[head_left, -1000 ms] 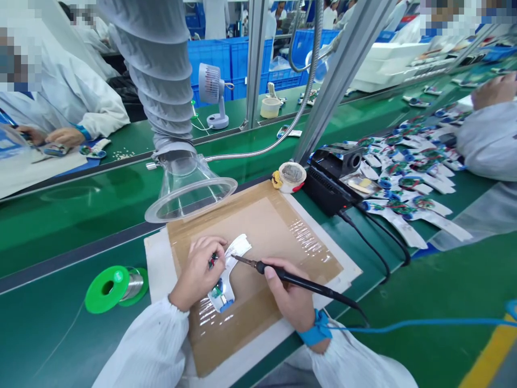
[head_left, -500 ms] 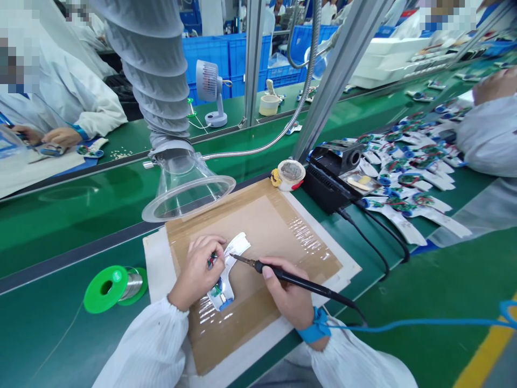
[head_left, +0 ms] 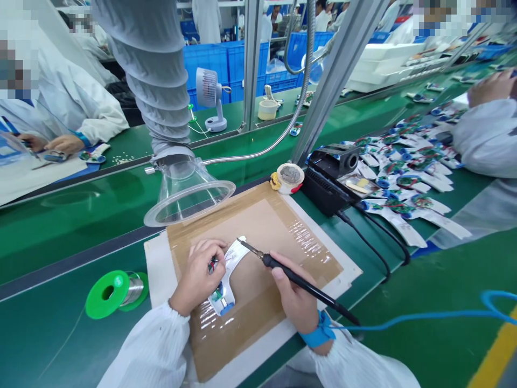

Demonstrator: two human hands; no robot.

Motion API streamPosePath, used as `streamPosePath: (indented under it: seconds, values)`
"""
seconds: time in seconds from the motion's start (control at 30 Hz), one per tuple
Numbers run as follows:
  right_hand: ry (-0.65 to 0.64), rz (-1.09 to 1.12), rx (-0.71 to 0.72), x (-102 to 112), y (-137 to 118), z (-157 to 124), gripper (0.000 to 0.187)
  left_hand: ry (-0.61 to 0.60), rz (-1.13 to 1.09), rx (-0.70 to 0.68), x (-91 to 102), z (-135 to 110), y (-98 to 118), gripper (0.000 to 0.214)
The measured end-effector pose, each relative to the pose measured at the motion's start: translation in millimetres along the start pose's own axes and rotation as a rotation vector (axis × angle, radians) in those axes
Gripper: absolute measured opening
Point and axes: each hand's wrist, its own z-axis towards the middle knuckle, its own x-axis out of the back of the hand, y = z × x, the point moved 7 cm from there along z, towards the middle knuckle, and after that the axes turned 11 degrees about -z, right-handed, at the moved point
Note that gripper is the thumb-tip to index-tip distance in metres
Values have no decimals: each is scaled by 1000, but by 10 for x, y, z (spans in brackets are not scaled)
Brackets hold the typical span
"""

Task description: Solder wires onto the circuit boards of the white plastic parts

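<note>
Cardboard mat [head_left: 278, 221] carries a white shell [head_left: 231, 256]: left hand [head_left: 197, 276] pinches its wires [head_left: 211, 263], right hand [head_left: 297, 303] clasps the soldering iron [head_left: 301, 283], tip at the shell's 1 o'clock end. Soldering seems underway, not finished.

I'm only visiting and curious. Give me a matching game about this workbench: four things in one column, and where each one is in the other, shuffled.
Things
1. green spool
2. soldering iron
3. white part
4. small fan

Places
A. gripped in the right hand
B. on the far bench, in front of blue crates
C. on the cardboard mat, under the left hand
D. on the green belt, left of the mat

Pairs: 1-D, 2-A, 3-C, 4-B
</note>
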Motion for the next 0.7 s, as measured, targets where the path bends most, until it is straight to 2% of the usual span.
streamPosePath:
  seconds: [0.13, 0.2, 0.27, 0.37, 0.43, 0.5, 0.7]
  values:
    - [-196, 55, 65, -166, -64, 156, 31, 1, -2, -8, -3, -4, 11, 11]
    - [-320, -34, 187, -327, -105, 276, 25, 7, 4, -12, 1, -5, 15, 11]
    - [-378, -119, 362, -476, -131, 372, 26, 13, 17, -18, 6, -4, 19, 11]
    - [-466, -177, 492, -687, -47, 426, 59, 18, 37, -28, 10, 0, 26, 10]
    - [-497, -203, 514, -768, 21, 417, 66, 25, 46, -36, 17, 0, 38, 11]
    - [-499, -215, 512, -792, 59, 401, 64, 30, 54, -41, 22, -2, 55, 11]
    - [-488, -203, 513, -745, 13, 403, 63, 8, 53, -47, 9, 15, 87, 11]
